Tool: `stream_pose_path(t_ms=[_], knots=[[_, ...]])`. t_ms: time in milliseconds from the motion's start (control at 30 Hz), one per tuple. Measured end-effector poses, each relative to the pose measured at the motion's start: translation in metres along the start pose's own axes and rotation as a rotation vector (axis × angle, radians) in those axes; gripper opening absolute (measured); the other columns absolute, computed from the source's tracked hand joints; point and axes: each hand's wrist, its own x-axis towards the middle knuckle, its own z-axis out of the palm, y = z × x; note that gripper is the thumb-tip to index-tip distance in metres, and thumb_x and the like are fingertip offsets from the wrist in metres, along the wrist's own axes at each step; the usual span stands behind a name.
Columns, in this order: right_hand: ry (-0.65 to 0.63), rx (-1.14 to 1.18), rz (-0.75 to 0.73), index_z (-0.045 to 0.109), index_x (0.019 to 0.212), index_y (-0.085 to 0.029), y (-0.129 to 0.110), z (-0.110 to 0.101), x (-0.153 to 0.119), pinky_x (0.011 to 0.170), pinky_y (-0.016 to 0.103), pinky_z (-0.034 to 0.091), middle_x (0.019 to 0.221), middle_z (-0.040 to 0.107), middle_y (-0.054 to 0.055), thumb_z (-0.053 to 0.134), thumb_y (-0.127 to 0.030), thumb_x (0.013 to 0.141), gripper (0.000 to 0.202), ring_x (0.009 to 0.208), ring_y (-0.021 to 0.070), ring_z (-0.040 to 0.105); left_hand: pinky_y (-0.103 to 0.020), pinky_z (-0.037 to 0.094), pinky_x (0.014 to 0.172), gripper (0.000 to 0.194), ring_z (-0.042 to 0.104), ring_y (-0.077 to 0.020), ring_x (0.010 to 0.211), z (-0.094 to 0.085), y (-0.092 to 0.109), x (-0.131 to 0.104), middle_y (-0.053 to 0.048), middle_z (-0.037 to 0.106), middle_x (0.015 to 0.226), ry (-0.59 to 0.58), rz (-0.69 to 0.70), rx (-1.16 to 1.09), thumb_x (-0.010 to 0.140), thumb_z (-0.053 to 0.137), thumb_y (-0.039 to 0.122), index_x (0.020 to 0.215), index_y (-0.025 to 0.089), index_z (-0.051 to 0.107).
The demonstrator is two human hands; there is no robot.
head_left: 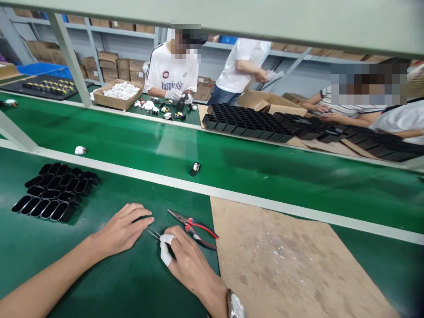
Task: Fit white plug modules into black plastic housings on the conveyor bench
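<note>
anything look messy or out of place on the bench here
Mainly the brown cardboard sheet beside the right hand: it has dark smudges and scattered white flecks, which look like debris left on it. The pliers lie loose with their handles spread. Nothing looks clearly damaged.

The left arm [56, 276] reaches in from the low left corner. Its hand, the left hand [123, 229], is loose, with the back up and the fingers pointing right. The right hand [190, 263] is curled, thumb and pointing finger pinching. The right wrist [214, 289] leans left. The hands are near but not touching.
</note>
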Motion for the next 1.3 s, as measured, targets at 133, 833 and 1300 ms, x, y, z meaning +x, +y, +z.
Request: stream_pose_path(t_ms=[133, 833, 1300], knots=[[0.019, -0.114, -0.028, 0.057, 0.099, -0.019, 0.005, 0.002, -0.001, 0.073, 0.035, 0.054, 0.097, 0.064, 0.008, 0.046, -0.005, 0.100, 0.018, 0.087, 0.0218, 0.062, -0.048, 0.054, 0.100, 0.034, 0.062, -0.0306, 0.124, 0.004, 0.003, -0.001, -0.013, 0.071, 0.130, -0.025, -0.007, -0.025, 0.105, 0.056, 0.011, 0.137, 0.021, 0.063], [0.124, -0.394, -0.214, 0.066, 0.112, -0.016, 0.001, 0.003, -0.007, 0.096, 0.041, 0.049, 0.116, 0.069, 0.010, 0.044, 0.002, 0.091, 0.036, 0.104, 0.0263, 0.063, -0.045, 0.057, 0.097, 0.019, 0.065, -0.0284, 0.119, 0.000, -0.009, -0.001, -0.012, 0.073, 0.125, 0.084, -0.067, 0.070, 0.105, 0.060, 0.016, 0.121, 0.020, 0.070], [0.023, -0.413, -0.328, 0.068, 0.116, -0.017, -0.001, 0.040, -0.022, 0.108, 0.037, 0.045, 0.114, 0.073, 0.006, 0.071, -0.008, 0.087, 0.030, 0.113, 0.0238, 0.065, -0.056, 0.051, 0.111, 0.040, 0.059, -0.0348, 0.132, -0.092, -0.133, 0.077, -0.017, 0.063, 0.141, -0.219, -0.665, 0.555, 0.100, 0.069, 0.022, 0.139, 0.014, 0.063]])
